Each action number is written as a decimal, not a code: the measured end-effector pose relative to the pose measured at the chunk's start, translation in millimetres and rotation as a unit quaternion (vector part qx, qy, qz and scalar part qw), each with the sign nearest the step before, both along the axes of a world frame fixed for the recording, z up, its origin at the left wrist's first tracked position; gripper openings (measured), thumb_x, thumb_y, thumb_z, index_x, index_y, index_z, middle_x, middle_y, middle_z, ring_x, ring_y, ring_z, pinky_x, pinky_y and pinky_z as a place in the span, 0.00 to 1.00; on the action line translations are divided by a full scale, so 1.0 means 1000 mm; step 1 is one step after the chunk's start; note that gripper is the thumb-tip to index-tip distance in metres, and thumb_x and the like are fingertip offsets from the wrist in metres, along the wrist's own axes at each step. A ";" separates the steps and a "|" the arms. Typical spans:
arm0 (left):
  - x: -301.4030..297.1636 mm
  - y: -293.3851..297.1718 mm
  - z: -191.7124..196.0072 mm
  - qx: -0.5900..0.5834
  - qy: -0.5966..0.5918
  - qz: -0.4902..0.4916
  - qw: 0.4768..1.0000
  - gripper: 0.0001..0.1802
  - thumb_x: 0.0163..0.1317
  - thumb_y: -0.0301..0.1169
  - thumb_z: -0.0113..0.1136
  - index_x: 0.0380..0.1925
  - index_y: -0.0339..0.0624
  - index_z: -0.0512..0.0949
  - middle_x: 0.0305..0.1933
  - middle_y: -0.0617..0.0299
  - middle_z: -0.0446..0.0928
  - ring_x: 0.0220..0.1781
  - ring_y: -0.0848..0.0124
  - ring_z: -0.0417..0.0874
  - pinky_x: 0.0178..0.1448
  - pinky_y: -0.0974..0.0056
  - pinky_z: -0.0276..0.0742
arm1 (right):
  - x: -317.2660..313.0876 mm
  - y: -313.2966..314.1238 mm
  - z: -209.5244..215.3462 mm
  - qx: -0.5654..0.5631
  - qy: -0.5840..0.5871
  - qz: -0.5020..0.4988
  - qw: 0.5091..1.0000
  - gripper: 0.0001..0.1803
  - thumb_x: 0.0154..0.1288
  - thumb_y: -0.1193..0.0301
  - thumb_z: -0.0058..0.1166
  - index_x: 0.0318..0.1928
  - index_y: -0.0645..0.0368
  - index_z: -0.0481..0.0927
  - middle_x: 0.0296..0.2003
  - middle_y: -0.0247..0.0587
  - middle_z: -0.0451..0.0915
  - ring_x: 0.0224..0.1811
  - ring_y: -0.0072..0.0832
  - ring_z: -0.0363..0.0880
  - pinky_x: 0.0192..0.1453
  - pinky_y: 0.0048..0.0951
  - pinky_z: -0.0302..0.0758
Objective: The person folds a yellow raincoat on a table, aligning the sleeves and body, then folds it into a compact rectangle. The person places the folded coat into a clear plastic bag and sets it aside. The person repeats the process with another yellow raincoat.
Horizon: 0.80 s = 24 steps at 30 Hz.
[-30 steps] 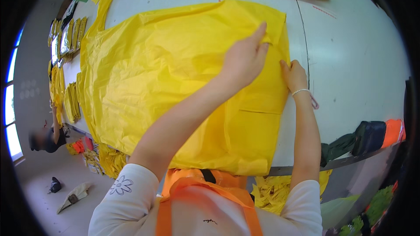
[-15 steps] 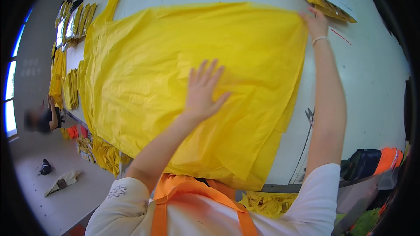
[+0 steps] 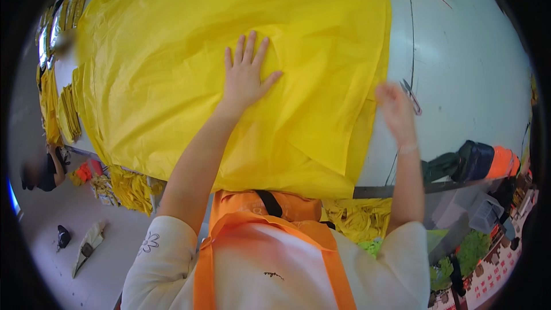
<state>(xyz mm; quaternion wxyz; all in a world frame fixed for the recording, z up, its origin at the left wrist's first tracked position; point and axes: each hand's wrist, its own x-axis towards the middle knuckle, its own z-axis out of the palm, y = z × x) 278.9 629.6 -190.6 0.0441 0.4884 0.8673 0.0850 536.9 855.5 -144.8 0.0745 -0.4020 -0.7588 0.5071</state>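
Fingers (image 3: 248,46) of left hand (image 3: 244,77) spread flat atop yellow fabric (image 3: 172,69).

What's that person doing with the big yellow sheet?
A person in an orange apron is working on a big yellow sheet spread over a white table. The left hand lies flat on the sheet, fingers spread. The right hand is blurred, open, just off the sheet's right edge and holding nothing. Scissors lie on the table beside that hand.
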 end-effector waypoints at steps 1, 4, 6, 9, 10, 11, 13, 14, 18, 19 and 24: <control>-0.001 0.001 -0.001 0.005 0.008 -0.001 1.000 0.43 0.58 0.56 0.52 0.69 0.50 0.54 0.74 0.53 0.47 0.75 0.52 0.44 0.72 0.42 0.39 | 0.033 -0.033 -0.002 0.038 -0.041 0.014 0.998 0.14 0.62 0.62 0.59 0.36 0.62 0.77 0.29 0.33 0.75 0.31 0.22 0.71 0.38 0.24 0.69; -0.001 0.001 -0.001 0.016 0.025 -0.012 0.999 0.42 0.59 0.57 0.50 0.69 0.51 0.54 0.74 0.53 0.47 0.75 0.53 0.44 0.72 0.42 0.39 | 0.081 -0.119 0.023 -0.128 -0.092 0.056 0.986 0.16 0.63 0.62 0.58 0.39 0.65 0.78 0.31 0.37 0.79 0.31 0.24 0.73 0.38 0.25 0.71; -0.001 0.001 -0.001 0.023 0.027 -0.017 0.999 0.41 0.60 0.58 0.49 0.69 0.51 0.54 0.74 0.52 0.48 0.75 0.53 0.45 0.72 0.43 0.39 | 0.089 -0.149 0.030 -0.132 -0.167 0.054 0.976 0.15 0.64 0.63 0.56 0.38 0.65 0.78 0.30 0.36 0.79 0.29 0.23 0.72 0.36 0.25 0.70; -0.005 -0.001 -0.005 0.042 0.014 -0.018 0.999 0.40 0.61 0.58 0.48 0.69 0.51 0.55 0.74 0.52 0.48 0.75 0.54 0.44 0.73 0.44 0.37 | 0.110 -0.168 0.054 -0.191 -0.060 -0.089 0.976 0.14 0.66 0.65 0.54 0.35 0.66 0.77 0.25 0.36 0.76 0.25 0.23 0.68 0.32 0.27 0.67; -0.006 0.000 -0.008 0.051 0.007 -0.022 0.998 0.40 0.61 0.59 0.48 0.68 0.51 0.56 0.74 0.52 0.48 0.75 0.54 0.44 0.73 0.44 0.36 | 0.122 -0.172 0.063 -0.216 0.014 -0.161 0.963 0.13 0.66 0.66 0.53 0.33 0.66 0.76 0.23 0.36 0.74 0.24 0.23 0.66 0.30 0.27 0.66; -0.011 -0.001 -0.008 0.063 -0.010 -0.028 0.998 0.40 0.60 0.58 0.48 0.68 0.50 0.57 0.73 0.52 0.49 0.75 0.54 0.45 0.73 0.45 0.38 | 0.136 -0.174 0.061 -0.190 -0.040 -0.148 0.970 0.13 0.67 0.66 0.52 0.31 0.65 0.74 0.22 0.37 0.71 0.23 0.23 0.64 0.29 0.28 0.66; -0.014 -0.004 -0.007 0.088 -0.046 -0.037 0.994 0.39 0.60 0.58 0.50 0.66 0.49 0.60 0.72 0.51 0.53 0.74 0.53 0.48 0.73 0.46 0.42 | 0.169 -0.179 0.044 -0.132 -0.152 -0.119 0.972 0.15 0.68 0.67 0.51 0.27 0.64 0.69 0.20 0.37 0.66 0.22 0.24 0.60 0.28 0.30 0.64; -0.015 -0.007 -0.004 0.124 -0.073 -0.061 0.988 0.37 0.60 0.56 0.51 0.65 0.48 0.62 0.71 0.50 0.54 0.73 0.52 0.49 0.73 0.47 0.44 | 0.178 -0.184 0.031 -0.069 -0.182 -0.121 0.973 0.15 0.68 0.67 0.51 0.26 0.63 0.68 0.19 0.37 0.64 0.22 0.25 0.60 0.28 0.30 0.64; -0.031 -0.067 0.027 0.181 -0.057 -0.086 0.978 0.32 0.60 0.49 0.55 0.60 0.44 0.66 0.68 0.50 0.59 0.70 0.51 0.57 0.71 0.50 0.52 | 0.203 -0.203 -0.034 0.134 -0.190 -0.115 0.966 0.15 0.67 0.67 0.51 0.27 0.62 0.64 0.19 0.35 0.61 0.21 0.27 0.58 0.28 0.29 0.62; -0.038 -0.097 0.039 0.175 -0.030 -0.080 0.981 0.31 0.60 0.47 0.56 0.59 0.43 0.67 0.67 0.50 0.60 0.69 0.51 0.58 0.70 0.50 0.54 | 0.200 -0.208 -0.033 0.147 -0.211 -0.129 0.958 0.12 0.67 0.68 0.51 0.31 0.62 0.66 0.22 0.38 0.65 0.24 0.29 0.63 0.31 0.31 0.65; -0.112 -0.335 0.029 0.129 0.071 0.216 0.965 0.29 0.58 0.41 0.59 0.59 0.43 0.67 0.65 0.48 0.63 0.67 0.51 0.61 0.69 0.50 0.56 | 0.114 -0.246 0.013 0.388 -0.197 -0.010 0.900 0.22 0.65 0.69 0.49 0.57 0.65 0.65 0.56 0.56 0.66 0.60 0.48 0.63 0.63 0.43 0.61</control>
